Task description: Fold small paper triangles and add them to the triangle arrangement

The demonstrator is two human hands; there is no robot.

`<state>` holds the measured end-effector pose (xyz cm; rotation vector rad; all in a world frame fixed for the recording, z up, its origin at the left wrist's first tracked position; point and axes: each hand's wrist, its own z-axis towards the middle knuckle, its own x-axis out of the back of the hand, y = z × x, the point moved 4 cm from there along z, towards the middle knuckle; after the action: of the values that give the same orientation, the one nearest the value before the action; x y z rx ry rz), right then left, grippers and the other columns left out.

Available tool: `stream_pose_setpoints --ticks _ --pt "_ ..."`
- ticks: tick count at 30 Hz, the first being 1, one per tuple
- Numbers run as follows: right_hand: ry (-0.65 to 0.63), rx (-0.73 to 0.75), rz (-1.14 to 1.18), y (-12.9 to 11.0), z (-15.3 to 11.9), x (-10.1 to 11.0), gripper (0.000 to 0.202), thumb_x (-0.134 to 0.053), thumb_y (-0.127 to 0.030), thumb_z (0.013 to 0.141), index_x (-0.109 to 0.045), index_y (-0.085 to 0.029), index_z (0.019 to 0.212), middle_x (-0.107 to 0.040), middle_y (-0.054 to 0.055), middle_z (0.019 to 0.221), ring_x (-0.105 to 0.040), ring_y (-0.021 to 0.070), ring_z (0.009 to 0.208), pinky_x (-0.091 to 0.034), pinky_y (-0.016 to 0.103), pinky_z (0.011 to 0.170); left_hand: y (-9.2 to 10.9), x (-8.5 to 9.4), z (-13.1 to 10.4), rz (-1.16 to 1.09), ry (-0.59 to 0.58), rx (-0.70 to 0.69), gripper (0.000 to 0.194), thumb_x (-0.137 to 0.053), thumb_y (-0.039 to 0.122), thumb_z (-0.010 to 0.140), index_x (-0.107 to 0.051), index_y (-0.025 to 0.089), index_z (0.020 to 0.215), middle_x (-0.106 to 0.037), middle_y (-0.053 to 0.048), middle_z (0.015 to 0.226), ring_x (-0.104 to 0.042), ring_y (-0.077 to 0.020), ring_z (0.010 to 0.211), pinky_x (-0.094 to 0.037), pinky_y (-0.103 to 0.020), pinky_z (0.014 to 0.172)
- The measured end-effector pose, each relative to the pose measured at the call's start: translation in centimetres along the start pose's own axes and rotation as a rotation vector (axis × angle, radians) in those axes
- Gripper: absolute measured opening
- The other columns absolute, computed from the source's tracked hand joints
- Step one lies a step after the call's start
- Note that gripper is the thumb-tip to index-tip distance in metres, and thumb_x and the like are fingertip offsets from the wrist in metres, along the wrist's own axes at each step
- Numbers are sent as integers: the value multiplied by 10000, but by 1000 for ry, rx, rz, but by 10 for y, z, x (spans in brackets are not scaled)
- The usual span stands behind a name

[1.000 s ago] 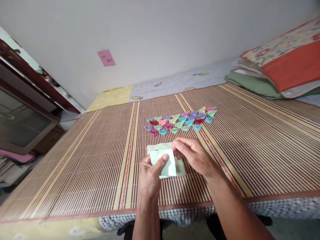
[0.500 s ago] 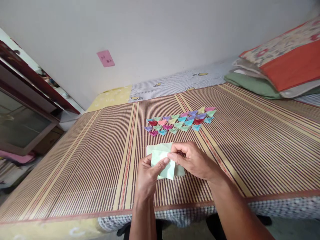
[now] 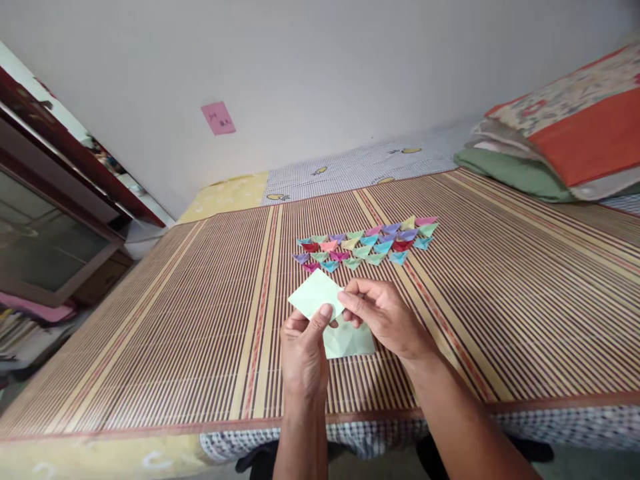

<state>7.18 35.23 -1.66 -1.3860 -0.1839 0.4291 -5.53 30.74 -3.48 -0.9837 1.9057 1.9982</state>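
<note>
A pale green square of folded paper (image 3: 316,293) is held up between my two hands, turned so a corner points away from me. My left hand (image 3: 306,340) pinches its near edge, thumb on top and fingers beneath. At its right corner, my right hand (image 3: 377,312) grips it between thumb and forefinger. Below them on the mat lies more pale green paper (image 3: 350,341), creased and partly hidden by my hands. Beyond my hands, several small folded paper boats (image 3: 363,252) in many colours stand in slanting rows.
A striped bamboo mat (image 3: 210,347) covers the bed. Folded bedding with an orange and floral cover (image 3: 575,147) is piled at the right. A pink note (image 3: 218,119) sticks to the wall. At the left stands a cabinet with a glass door (image 3: 37,227).
The folded green paper has turned from upright to a diamond and moved slightly away from me, uncovering more of the paper beneath. Both hands still hold it.
</note>
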Motion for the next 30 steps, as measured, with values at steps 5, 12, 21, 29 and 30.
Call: stream_pose_setpoints --ticks 5,12,21,29,30 --pt "-109 -56 31 7 1 -3 372 -734 -493 887 -637 -165 738 -662 5 676 -573 104 575 -478 228 576 2 5 2 23 34 -40 261 -937 328 659 -772 159 768 -680 2 632 -603 -111 536 -522 -233 582" --pt "-115 -31 2 12 2 -6 316 -745 -414 887 -614 -175 728 -637 -13 654 -560 102 566 -464 222 567 -1 14 -3 141 108 -75 374 -767 513 856 -729 160 737 -643 -11 552 -612 -132 485 -471 -216 484" --pt "-188 -18 -80 14 0 0 361 -687 -438 932 -560 -189 704 -597 -19 652 -526 102 564 -428 228 553 16 32 8 148 217 -227 263 -905 357 722 -726 164 726 -663 13 639 -573 -97 551 -455 -190 540" --pt "-155 -45 -43 17 0 2 356 -701 -448 913 -569 -189 708 -583 -25 643 -508 105 567 -417 234 561 12 29 17 -66 141 -1 370 -966 355 603 -661 147 620 -599 44 547 -546 -71 482 -449 -182 522" --pt "-141 -48 -35 18 1 2 356 -693 -453 916 -577 -186 711 -587 -23 645 -508 105 566 -417 235 562 12 27 17 -70 120 19 374 -955 393 627 -675 145 643 -624 33 568 -566 -77 492 -463 -188 532"
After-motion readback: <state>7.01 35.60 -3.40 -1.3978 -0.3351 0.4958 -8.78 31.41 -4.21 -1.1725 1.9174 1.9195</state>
